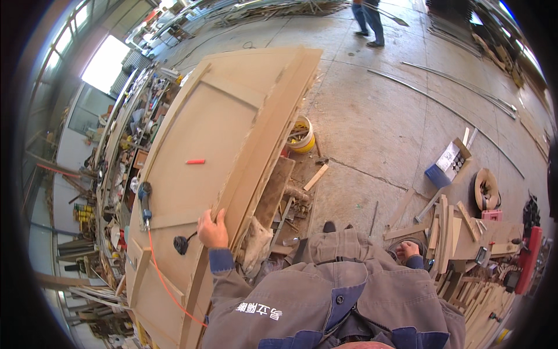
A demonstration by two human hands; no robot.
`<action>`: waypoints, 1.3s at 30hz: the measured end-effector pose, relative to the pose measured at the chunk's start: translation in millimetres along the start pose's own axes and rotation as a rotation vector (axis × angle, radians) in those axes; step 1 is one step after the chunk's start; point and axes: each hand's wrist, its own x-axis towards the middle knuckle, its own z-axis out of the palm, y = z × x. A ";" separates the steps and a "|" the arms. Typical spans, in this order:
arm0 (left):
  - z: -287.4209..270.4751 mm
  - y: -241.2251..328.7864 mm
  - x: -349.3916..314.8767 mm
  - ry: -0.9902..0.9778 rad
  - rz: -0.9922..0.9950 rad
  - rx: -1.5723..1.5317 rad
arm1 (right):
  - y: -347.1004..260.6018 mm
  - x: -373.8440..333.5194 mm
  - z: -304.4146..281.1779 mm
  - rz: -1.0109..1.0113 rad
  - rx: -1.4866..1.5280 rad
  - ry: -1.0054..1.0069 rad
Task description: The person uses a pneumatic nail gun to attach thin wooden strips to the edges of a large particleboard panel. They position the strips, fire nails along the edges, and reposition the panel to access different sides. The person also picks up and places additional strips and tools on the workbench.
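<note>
A large wooden panel (197, 128) with raised border boards lies on my left. My left hand (213, 231) grips its near-right edge, thumb and fingers bent over the board. On the panel lie a red stick-like piece (195, 161), a blue air tool (145, 200) with an orange hose (158, 267), and a small black item (181, 245) whose kind I cannot make out. My right hand (407, 249) hangs low at my right side with its fingers curled. It is next to a dark round object (414, 241); whatever its fingers hold is hidden.
Past the panel's right side stands a yellow-and-white bucket (302, 136) of scraps. Wood strips (444, 232), a blue box (446, 166) and a coiled roll (486, 189) lie to the right. Long metal tubes (442, 99) cross the floor. A person (367, 23) walks far off.
</note>
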 end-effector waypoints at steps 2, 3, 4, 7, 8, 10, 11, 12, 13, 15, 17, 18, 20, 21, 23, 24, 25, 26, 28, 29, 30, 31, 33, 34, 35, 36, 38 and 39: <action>1.1 2.0 0.6 -0.011 -0.027 -0.010 | 18.6 6.7 -8.7 0.054 0.074 0.055; 3.9 3.0 0.4 -0.020 -0.046 -0.015 | 24.9 7.9 -14.0 0.066 0.086 0.082; 7.2 5.1 1.9 -0.025 -0.059 -0.025 | 28.7 10.3 -20.3 0.077 0.097 0.109; -0.2 5.6 3.0 -0.069 -0.129 -0.003 | -0.3 10.9 -21.7 0.213 0.097 0.089; 1.9 13.9 8.9 -0.082 -0.151 -0.054 | -11.5 18.8 -23.2 0.220 0.066 0.114; 9.7 33.2 24.4 -0.108 -0.196 -0.157 | -33.4 43.4 -29.4 0.248 0.132 0.059; 15.5 53.7 37.3 -0.066 -0.147 -0.199 | -44.4 59.9 -35.2 0.235 0.120 0.052; 22.7 83.4 56.8 -0.017 -0.103 -0.241 | -62.2 77.1 -41.4 0.216 0.103 0.042; 30.4 111.9 75.0 0.030 -0.060 -0.276 | -87.2 88.1 -36.4 0.190 0.034 0.040; 47.4 167.7 116.3 0.098 0.070 -0.342 | -136.5 108.3 -19.0 0.078 0.058 0.052; 78.4 227.5 155.5 0.054 0.124 -0.442 | -166.7 141.7 -33.6 0.015 0.102 -0.025; 91.1 255.4 173.9 0.036 0.149 -0.459 | -181.4 145.5 -31.1 0.018 0.112 -0.027; 112.2 304.3 209.3 0.018 0.197 -0.482 | -234.0 154.6 -23.9 0.006 0.136 -0.016; 123.3 327.9 224.0 0.020 0.217 -0.496 | -252.3 157.5 -26.5 -0.016 0.143 0.023; 136.7 369.5 249.2 0.017 0.228 -0.593 | -280.3 157.7 -34.5 -0.050 0.153 0.093; 143.7 386.3 263.1 0.024 0.240 -0.635 | -280.8 166.0 -45.7 -0.025 0.171 0.085; 152.4 401.3 272.1 0.044 0.291 -0.625 | -279.2 168.5 -59.5 0.000 0.185 0.074; 159.9 415.6 283.9 0.019 0.287 -0.645 | -274.3 180.9 -75.0 0.017 0.198 0.059; 175.3 440.9 300.0 -0.034 0.252 -0.690 | -238.0 207.2 -121.3 -0.011 0.181 0.062; 177.8 451.2 305.8 -0.034 0.230 -0.679 | -238.8 220.9 -132.0 0.020 0.121 0.065; 183.7 470.0 314.7 -0.068 0.237 -0.698 | -237.2 234.8 -142.9 0.060 0.099 0.082; 185.5 478.9 322.8 -0.091 0.227 -0.688 | -250.3 254.7 -146.1 0.110 0.060 0.070; 193.6 497.9 337.6 -0.106 0.205 -0.675 | -293.7 295.6 -155.8 0.189 -0.031 0.051; 198.3 504.3 345.1 -0.112 0.192 -0.659 | -319.8 319.1 -160.2 0.222 -0.068 0.035; 205.0 513.2 353.1 -0.115 0.178 -0.653 | -350.3 346.7 -166.2 0.238 -0.104 0.029; 210.1 521.7 361.2 -0.118 0.162 -0.645 | -377.9 371.1 -171.2 0.254 -0.130 0.017; 213.2 537.6 375.5 -0.178 0.087 -0.575 | -444.6 422.2 -184.8 0.285 -0.179 -0.001; 216.4 540.8 378.8 -0.209 0.050 -0.529 | -488.0 451.1 -190.9 0.293 -0.190 -0.004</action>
